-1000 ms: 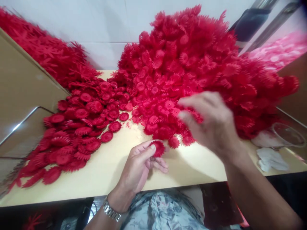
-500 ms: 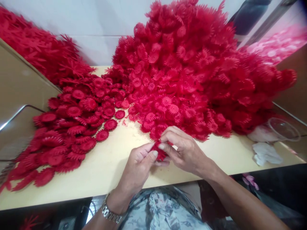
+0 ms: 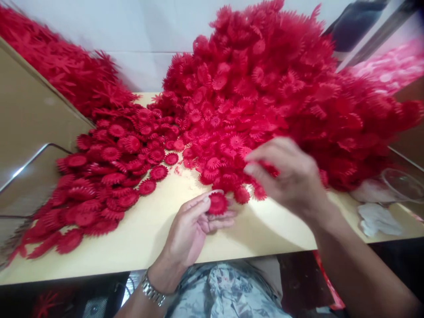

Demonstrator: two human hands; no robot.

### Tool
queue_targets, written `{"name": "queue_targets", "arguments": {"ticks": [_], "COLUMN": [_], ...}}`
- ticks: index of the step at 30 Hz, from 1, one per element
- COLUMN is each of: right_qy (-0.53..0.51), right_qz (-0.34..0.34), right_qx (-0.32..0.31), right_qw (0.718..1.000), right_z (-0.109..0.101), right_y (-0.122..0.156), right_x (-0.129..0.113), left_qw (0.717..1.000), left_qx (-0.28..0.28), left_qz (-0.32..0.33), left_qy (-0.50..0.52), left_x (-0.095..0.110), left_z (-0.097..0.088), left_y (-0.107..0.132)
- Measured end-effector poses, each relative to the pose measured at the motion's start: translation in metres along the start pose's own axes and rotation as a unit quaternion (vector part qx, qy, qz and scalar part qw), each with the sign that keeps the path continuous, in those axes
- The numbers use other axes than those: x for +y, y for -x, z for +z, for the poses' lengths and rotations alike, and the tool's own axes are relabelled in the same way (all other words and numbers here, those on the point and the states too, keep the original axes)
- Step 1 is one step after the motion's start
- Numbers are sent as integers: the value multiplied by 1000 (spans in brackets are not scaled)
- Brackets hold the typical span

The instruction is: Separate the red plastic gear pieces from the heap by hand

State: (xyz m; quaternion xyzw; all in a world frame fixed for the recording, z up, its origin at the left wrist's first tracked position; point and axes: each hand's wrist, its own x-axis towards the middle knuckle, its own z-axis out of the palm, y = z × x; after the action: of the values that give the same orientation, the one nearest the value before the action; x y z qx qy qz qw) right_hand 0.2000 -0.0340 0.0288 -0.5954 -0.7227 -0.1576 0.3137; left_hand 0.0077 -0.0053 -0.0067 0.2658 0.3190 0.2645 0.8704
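Observation:
My left hand [image 3: 192,225] pinches a small red plastic flower disc [image 3: 217,203] between thumb and fingers, low over the pale table [image 3: 145,234]. My right hand [image 3: 288,176], blurred by motion, is raised at the foot of the big heap of red flower pieces [image 3: 265,97], its fingertips bent and touching the pieces there; whether it holds one is hidden. A flatter spread of red discs [image 3: 109,176] lies to the left of my left hand.
A cardboard panel [image 3: 29,115] stands at the left with more red pieces [image 3: 62,70] behind it. A clear plastic cup [image 3: 402,185] and crumpled white tissue [image 3: 377,218] lie at the right. Pink pieces [image 3: 391,68] show at the far right.
My right hand left the disc in my left hand and rose up and right to the heap's edge. My left hand kept the disc and hardly moved.

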Motion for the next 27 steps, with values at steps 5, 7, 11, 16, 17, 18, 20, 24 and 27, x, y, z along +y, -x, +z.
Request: {"name": "queue_targets", "arguments": {"ticks": [5,7,11,16,17,18,20,24,27], "right_qy": [-164,-179,-207,-184,-173,-163,-155,-178,-203], "right_qz": [-18,-13,-16,3,6,11,19,36,50], "right_qx": [-132,-115,-98,-61,-51,-44,-44,-51,-46], "right_qw": [977,977,973,981,984,986,987,982,977], "right_z": [26,31,32,34,35,36,37,36,36], "right_y": [27,30,32,38,39,40,42,41,39], "right_x": [-38,-38,-35,-43,-45,-46,-48,-49,-49], "left_qw": [999,997,993,994,995,997,998,999,998], "left_qx": [-44,-51,-40,-6,-6,-8,-15,-6,21], "left_qz": [18,17,48,67,60,50,35,35,46], "left_qy": [-26,-64,-103,-89,-74,-61,-41,-30,-30], "left_x": [-6,-7,-8,-6,-6,-5,-5,-6,-9], "left_z": [1,2,3,5,5,5,4,4,5], "left_y": [-2,-1,0,1,1,1,1,2,2]}}
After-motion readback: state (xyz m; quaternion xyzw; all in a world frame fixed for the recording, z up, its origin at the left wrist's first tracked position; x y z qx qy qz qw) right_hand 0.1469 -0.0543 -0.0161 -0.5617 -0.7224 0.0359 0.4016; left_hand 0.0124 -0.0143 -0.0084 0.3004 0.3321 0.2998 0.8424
